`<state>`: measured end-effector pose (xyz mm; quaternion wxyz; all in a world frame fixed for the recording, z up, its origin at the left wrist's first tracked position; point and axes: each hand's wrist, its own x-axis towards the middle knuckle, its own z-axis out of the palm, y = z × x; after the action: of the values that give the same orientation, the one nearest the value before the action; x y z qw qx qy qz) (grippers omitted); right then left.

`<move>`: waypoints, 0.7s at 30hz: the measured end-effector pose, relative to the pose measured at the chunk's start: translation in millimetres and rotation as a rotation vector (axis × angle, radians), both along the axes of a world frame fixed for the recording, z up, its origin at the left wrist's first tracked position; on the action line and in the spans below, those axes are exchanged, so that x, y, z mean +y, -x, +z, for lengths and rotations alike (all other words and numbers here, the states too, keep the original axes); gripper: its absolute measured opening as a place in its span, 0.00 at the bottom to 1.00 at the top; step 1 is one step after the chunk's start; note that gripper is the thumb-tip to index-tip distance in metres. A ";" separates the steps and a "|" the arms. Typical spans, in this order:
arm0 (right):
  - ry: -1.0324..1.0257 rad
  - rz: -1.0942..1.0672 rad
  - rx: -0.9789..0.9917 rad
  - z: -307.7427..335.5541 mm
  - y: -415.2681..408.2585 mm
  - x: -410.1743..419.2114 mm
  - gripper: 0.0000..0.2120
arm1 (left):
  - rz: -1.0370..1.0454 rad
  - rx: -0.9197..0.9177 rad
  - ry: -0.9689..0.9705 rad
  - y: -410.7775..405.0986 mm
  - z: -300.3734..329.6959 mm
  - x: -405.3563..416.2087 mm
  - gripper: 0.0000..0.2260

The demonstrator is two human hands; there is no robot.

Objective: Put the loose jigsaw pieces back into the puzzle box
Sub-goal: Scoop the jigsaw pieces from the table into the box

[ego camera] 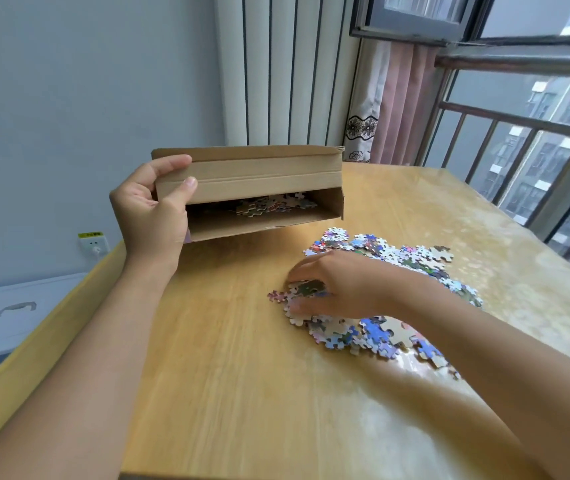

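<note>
My left hand (150,209) grips the left end of a brown cardboard puzzle box (259,181) and holds it above the wooden table (228,358), tilted with its open side toward me. Several jigsaw pieces (269,204) lie inside the box. A spread of loose coloured jigsaw pieces (383,327) covers the table to the right. My right hand (339,285) lies on the left edge of that spread, fingers curled around a small clump of pieces (306,289).
A window with metal railings (518,133) runs along the table's right side. A curtain (397,109) and a striped radiator (283,64) stand behind the table. A wall socket (93,244) and a white cabinet (13,313) are to the left.
</note>
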<state>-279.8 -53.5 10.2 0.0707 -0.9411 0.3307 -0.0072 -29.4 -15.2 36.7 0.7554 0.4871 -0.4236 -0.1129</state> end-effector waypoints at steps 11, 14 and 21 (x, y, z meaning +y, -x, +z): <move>-0.066 0.074 0.030 -10.8 6.5 33.6 0.37 | 0.034 -0.013 -0.034 8.2 -3.8 0.4 0.10; 0.032 0.084 0.059 -14.4 1.5 32.1 0.28 | 0.042 -0.019 -0.049 9.8 -4.8 0.8 0.10; -0.096 -0.123 0.014 14.2 49.4 19.9 0.32 | 0.039 -0.016 -0.062 13.0 -5.6 1.3 0.11</move>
<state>-329.2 -33.6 24.3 0.1127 -0.9146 0.3882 0.0107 -42.4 -13.8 31.2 0.7385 0.5192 -0.4166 -0.1072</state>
